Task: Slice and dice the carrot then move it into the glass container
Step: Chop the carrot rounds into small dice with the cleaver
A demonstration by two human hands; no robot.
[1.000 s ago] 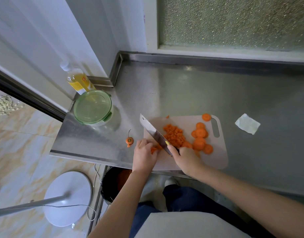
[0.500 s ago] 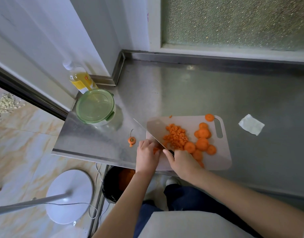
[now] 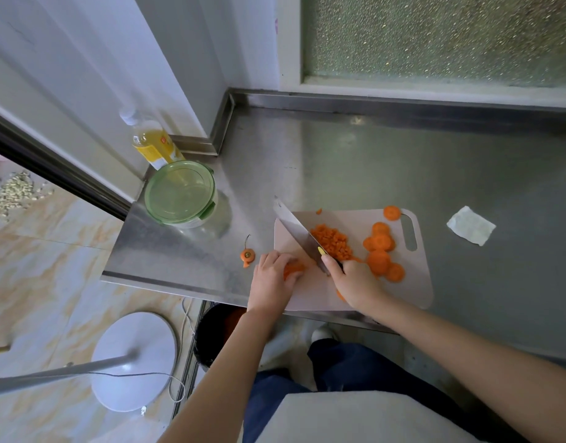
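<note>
– Step in hand?
– Dicing. The right hand (image 3: 355, 282) has its fingers wrapped round the knife (image 3: 299, 235), tip toward 11 o'clock. The left hand (image 3: 273, 278) curls its fingers over a carrot chunk (image 3: 293, 268) at the board's (image 3: 412, 282) 8 o'clock.
– And the rest?
– Diced pile (image 3: 332, 241) mid-board, slices (image 3: 380, 251) at 3 o'clock. The glass container (image 3: 181, 193) sits closed at 10 o'clock on the bench (image 3: 339, 161). Next I'd chop down beside the knuckles.
</note>
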